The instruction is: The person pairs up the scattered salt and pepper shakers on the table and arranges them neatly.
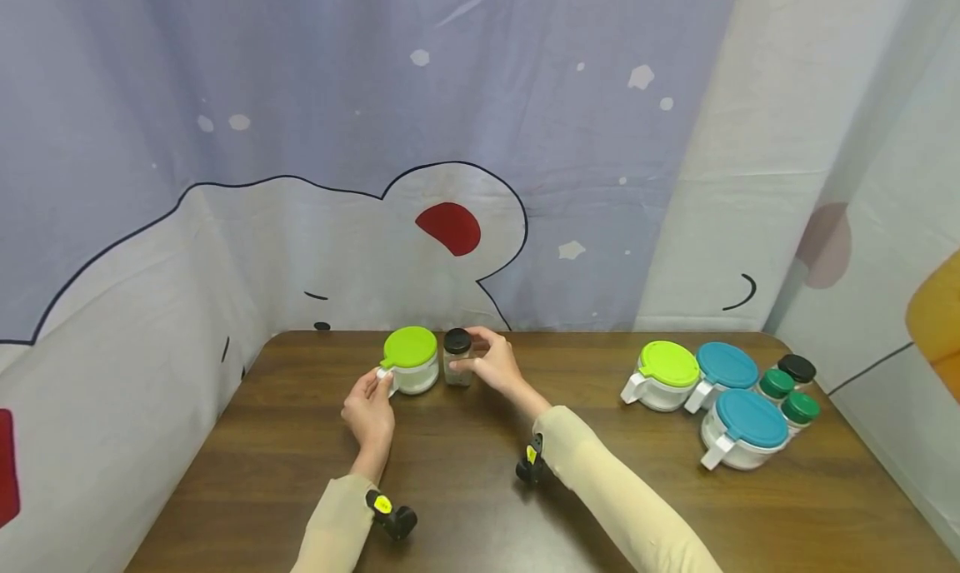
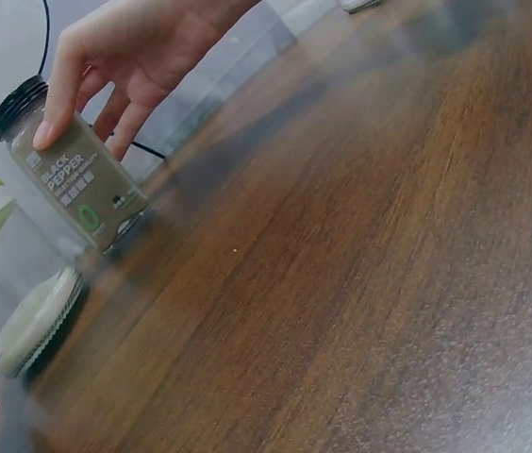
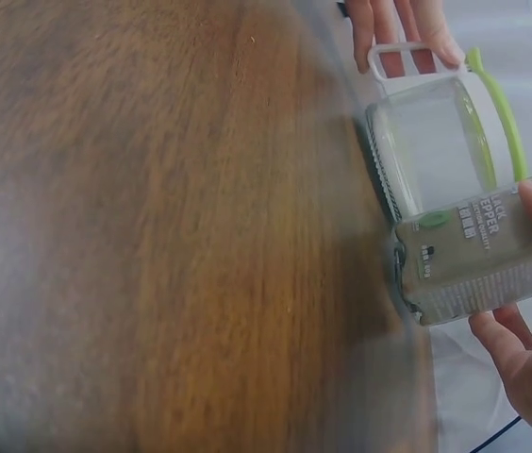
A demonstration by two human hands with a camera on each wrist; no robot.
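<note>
A: What's nearest?

B: Two sleeves (image 1: 333, 515), each with a camera (image 1: 402, 523) at the wrist, over a brown table (image 1: 465, 506)

A: Past those?

B: Off to the right, a blue tub (image 1: 752, 419) with two green-capped jars (image 1: 800, 408) near it; then, more central, the left hand (image 1: 370, 415)

A: Holding something?

B: Yes, pinching the white handle (image 1: 386, 375) of a lime tub (image 1: 410, 348), which is upright near the table's back edge

A: And the right hand (image 1: 498, 365)?

B: Thumb on one side, fingers on the other, pinching the pepper jar (image 2: 87, 184), upright just right of that tub; whether its base touches the table, I cannot tell

A: Anything else back there?

B: Farther right, another lime tub (image 1: 669, 363), another blue tub (image 1: 727, 365) and a black-capped jar (image 1: 797, 367), grouped closely

A: And farthest?

B: A printed curtain (image 1: 480, 82) with a red patch (image 1: 452, 227)
</note>
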